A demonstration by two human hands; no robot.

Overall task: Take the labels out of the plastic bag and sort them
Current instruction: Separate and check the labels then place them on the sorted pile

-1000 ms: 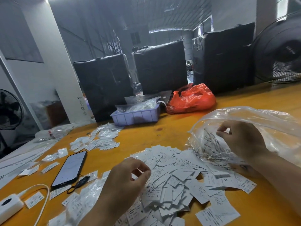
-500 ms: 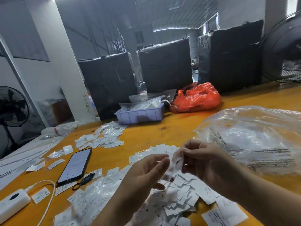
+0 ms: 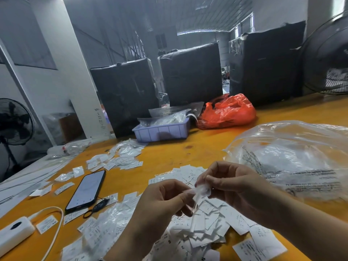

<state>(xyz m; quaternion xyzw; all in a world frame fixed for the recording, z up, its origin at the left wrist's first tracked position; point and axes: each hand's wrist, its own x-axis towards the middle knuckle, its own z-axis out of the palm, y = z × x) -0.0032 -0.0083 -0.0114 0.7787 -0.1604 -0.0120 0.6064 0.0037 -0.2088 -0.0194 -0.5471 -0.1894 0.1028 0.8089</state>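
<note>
Left hand [image 3: 165, 200] and right hand [image 3: 233, 187] pinch one small sachet [image 3: 201, 191] above the label pile [image 3: 205, 223]

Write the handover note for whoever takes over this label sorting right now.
Left hand and right hand: both pinch one small clear packet above the loose label pile.
Big clear plastic bag: on the table to the right, nobody holding it; what remains inside is unclear.
Done: many labels are out, with a smaller group lying far left beyond the phone.
Left: finish this packet, empty the bag, sort the pile.
</note>
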